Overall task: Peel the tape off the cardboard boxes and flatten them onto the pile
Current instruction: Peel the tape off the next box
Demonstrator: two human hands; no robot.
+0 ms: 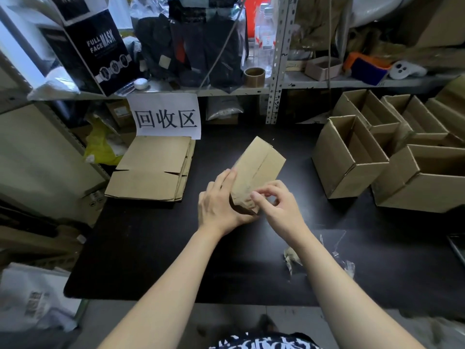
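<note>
While the fingers point(261, 193) of the right hand point(279, 210) curl inward and pinch at the near end of the small box point(259, 165), whether any tape is caught between them is too fine to tell. The left hand point(219, 207) holds the same end from the other side. Its fingers lie nearly straight along the box's left face, and its thumb wraps the near corner.

The box is held over the middle of the black table point(151, 248), tilted. Its long axis runs from the hands away and a little to the right, so the far end points toward the shelf point(327, 83). A seam runs lengthwise down its upper face.

To the left, apart from the box with dark tabletop between, lies the pile of flattened cardboard point(151, 172). Its far edge is tucked under a white paper sign point(166, 117). To the right stand several open boxes point(349, 157), crowded together along that side of the table.

Near the right forearm, crumpled scraps of tape point(292, 258) lie on the table. On the shelf above sit a brown roll of tape point(254, 76), a black mask carton point(100, 51), clear bottles point(264, 34) and a white game controller point(405, 69).
</note>
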